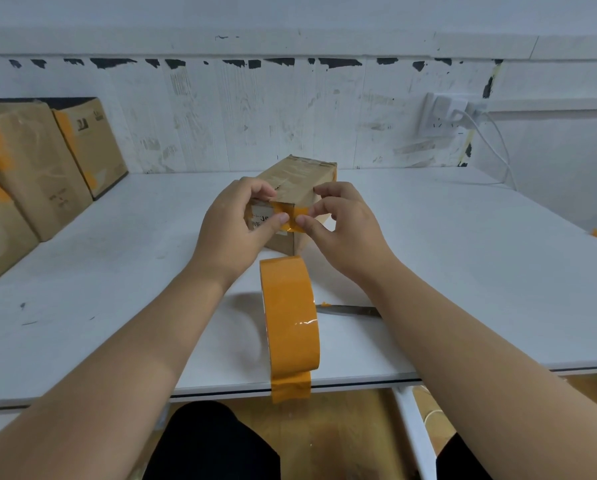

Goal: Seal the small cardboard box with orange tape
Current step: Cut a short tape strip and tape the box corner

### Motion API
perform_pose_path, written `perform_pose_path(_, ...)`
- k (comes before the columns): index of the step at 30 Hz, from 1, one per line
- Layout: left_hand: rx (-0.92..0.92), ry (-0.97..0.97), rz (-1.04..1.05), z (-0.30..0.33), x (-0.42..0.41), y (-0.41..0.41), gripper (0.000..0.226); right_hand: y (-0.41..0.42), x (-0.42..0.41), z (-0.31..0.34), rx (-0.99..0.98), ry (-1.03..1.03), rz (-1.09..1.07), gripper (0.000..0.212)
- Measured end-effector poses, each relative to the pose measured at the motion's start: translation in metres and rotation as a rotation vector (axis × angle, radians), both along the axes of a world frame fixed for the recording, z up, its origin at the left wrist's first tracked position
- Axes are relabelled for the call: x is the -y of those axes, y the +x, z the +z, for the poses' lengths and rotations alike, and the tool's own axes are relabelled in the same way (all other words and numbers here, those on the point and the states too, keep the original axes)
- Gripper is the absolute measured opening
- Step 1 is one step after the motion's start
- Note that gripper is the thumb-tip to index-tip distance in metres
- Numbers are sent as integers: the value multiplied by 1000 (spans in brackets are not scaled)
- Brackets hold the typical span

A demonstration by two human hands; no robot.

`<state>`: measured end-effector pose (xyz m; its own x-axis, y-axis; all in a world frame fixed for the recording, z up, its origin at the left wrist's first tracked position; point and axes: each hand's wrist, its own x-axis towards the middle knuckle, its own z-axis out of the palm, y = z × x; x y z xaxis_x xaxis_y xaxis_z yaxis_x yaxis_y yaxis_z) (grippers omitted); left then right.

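Cardboard box (300,178), the small one to be sealed, sits near the middle of the white bench (463,258), one corner turned toward the person. Three bigger boxes (33,168) with orange tape on them stand together at the far left against the scuffed white wall (290,112), well apart from the work.

Both forearms reach in over the near edge. The left hand (234,226) curls round the near end of the small box, thumb pressing on a short orange strip (291,216) laid over the top edge. The right hand (342,223) meets it from the other side, thumb and forefinger pinching or smoothing the same strip; which of the two is hard to tell, as the fingers cover much of it.

Just in front of the box the tape roll (290,317) stands on its edge, its loose end hanging over the front of the bench. It is not joined to the strip on the box, so that piece seems already cut. A blade-like tool (349,310), probably a knife, lies flat beside the roll, partly hidden by the right arm.

By my reading the sealing is under way: one strip is being pressed down at the near end, while the rest of the top seam looks bare of orange and likely needs more tape.
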<state>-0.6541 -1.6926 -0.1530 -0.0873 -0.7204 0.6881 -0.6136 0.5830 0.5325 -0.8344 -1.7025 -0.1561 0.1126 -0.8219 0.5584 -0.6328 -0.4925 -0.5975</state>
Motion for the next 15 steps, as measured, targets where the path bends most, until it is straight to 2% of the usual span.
perform_pose_path(7, -20, 10, -42, -1, -1, 2, 33, -2, -4, 1, 18, 21, 48, 16)
perform_pose_path(15, 39, 11, -22, -2, 0, 1, 44, -3, -1, 0, -58, -24, 24, 20)
